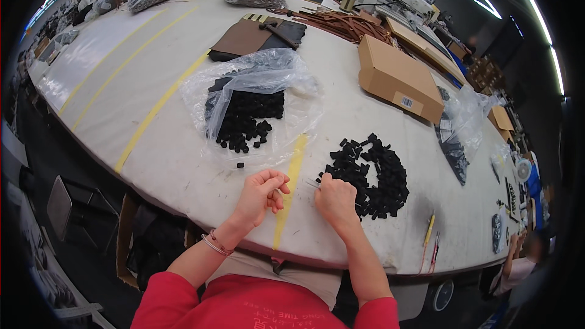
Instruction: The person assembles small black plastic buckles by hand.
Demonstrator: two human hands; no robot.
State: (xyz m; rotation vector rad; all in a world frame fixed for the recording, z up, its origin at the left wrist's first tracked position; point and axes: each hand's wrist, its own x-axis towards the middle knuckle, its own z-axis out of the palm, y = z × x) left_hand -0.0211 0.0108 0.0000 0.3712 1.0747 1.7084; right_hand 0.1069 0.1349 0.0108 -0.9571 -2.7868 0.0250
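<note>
My left hand [263, 192] hovers above the table next to the yellow stripe, its fingers curled and thumb close to the index finger. Whatever it may hold is too small to make out. My right hand [337, 197] is closed on a thin metal tool [312, 183], whose slim ends stick out to the left; its exact kind is unclear. Beside that hand lies a loose ring-shaped heap of small black pieces [390, 176]. More such black pieces [244, 125] spill from an opened clear plastic bag [292, 85] farther off. One single black piece [240, 165] sits near the bag's mouth.
A cardboard box [399, 79] stands at the back right, near brown leather straps [341, 24]. Brown and black flat pieces [250, 38] lie behind the bag. A yellow-handled tool [429, 230] rests at the right front. Another person [518, 262] is at the far right.
</note>
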